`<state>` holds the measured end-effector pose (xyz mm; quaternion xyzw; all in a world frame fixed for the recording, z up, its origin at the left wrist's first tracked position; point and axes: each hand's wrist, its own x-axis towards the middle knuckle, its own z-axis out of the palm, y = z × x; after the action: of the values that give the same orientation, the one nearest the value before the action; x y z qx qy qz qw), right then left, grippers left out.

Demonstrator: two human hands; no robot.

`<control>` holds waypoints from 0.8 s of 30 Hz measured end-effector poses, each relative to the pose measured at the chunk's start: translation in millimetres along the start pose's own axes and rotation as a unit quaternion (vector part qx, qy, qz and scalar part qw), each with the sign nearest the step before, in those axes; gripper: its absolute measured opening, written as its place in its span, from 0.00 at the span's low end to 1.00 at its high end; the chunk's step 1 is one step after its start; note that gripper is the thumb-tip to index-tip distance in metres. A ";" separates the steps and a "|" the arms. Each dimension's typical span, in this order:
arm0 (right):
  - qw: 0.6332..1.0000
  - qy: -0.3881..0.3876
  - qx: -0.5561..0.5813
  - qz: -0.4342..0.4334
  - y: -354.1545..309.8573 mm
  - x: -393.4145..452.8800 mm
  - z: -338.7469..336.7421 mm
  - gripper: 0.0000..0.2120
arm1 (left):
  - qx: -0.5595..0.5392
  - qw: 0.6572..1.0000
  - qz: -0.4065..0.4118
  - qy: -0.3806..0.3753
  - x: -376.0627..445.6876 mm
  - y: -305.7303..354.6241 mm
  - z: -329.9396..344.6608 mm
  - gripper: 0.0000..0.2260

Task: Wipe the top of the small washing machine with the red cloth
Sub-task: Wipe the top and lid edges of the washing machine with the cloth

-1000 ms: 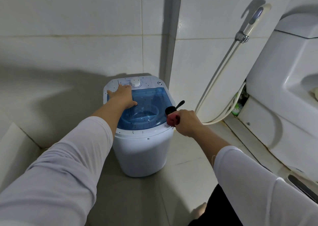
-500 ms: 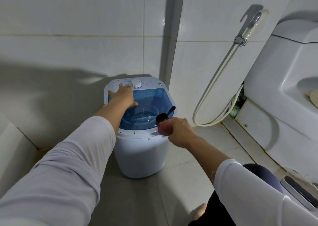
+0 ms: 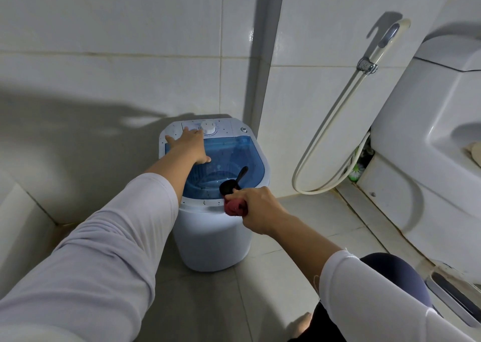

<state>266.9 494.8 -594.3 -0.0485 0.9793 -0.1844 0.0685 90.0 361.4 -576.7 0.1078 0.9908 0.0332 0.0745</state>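
Note:
The small white washing machine (image 3: pixel 208 237) stands on the floor in the tiled corner, its top a see-through blue lid (image 3: pixel 234 154) with a white dial (image 3: pixel 208 128) behind it. My left hand (image 3: pixel 188 143) lies flat on the lid's back left, fingers spread. My right hand (image 3: pixel 257 209) grips the bunched red cloth (image 3: pixel 234 207) against the machine's front right rim. A black scoop (image 3: pixel 233 183) lies on the lid just above the cloth, touching my fingertips.
A bidet sprayer (image 3: pixel 387 39) hangs on the right wall with its hose (image 3: pixel 312 159) looping down to the floor. A white toilet (image 3: pixel 429 146) fills the right side. My knee (image 3: pixel 390 276) is low at the right. A low ledge (image 3: pixel 20 224) sits at left.
My right hand with the red cloth has slid left along the machine's front rim, and the black scoop has moved left with it. My left hand stays on the lid.

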 end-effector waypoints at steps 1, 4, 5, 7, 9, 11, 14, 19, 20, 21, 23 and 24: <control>1.000 -0.003 -0.003 -0.006 -1.7 0.7 1.0 0.25 | 0.001 1.000 0.001 -0.002 0.2 0.1 -0.5 0.41; 1.000 -0.014 -0.009 -0.023 -6.9 4.0 3.8 0.25 | 0.002 1.000 0.007 -0.003 0.5 -1.7 -1.2 0.42; 0.999 -0.016 -0.013 -0.029 -8.2 5.5 4.6 0.25 | 0.002 1.000 0.009 -0.001 0.4 -2.7 -1.1 0.42; 0.999 -0.020 -0.018 -0.034 -11.3 7.6 5.7 0.24 | -0.004 1.000 0.010 0.005 0.7 -5.2 0.2 0.42; 0.999 -0.024 -0.021 -0.043 -14.5 9.7 6.1 0.23 | -0.013 1.000 0.008 0.007 1.6 -8.7 3.1 0.43; 0.998 -0.026 -0.024 -0.053 -18.4 11.4 5.9 0.23 | -0.027 1.000 0.007 0.012 3.0 -12.8 6.3 0.43; 0.997 -0.031 -0.031 -0.059 -24.2 14.7 6.5 0.24 | -0.044 0.999 0.006 0.020 3.5 -16.5 8.4 0.43; 0.995 -0.042 -0.027 -0.083 -35.5 16.9 12.0 0.23 | -0.049 0.998 0.014 0.025 5.3 -19.1 10.4 0.43; 0.994 -0.046 -0.030 -0.092 -37.3 17.2 12.1 0.23 | -0.050 0.998 0.016 0.026 5.8 -20.0 11.3 0.43; 0.993 -0.047 -0.036 -0.101 -38.5 17.6 12.1 0.24 | -0.052 0.998 0.015 0.028 5.2 -20.8 11.6 0.42; 0.992 -0.046 -0.037 -0.111 -38.6 18.2 10.8 0.24 | -0.057 0.998 0.009 0.027 2.4 -20.9 11.1 0.43; 0.992 -0.048 -0.028 -0.113 -37.9 18.2 9.6 0.25 | -0.056 0.998 0.005 0.030 0.7 -20.3 10.4 0.43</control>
<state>253.0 454.1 -591.3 -0.1697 0.9678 -0.1612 0.0932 86.7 342.3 -588.7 0.1076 0.9886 0.0922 0.0508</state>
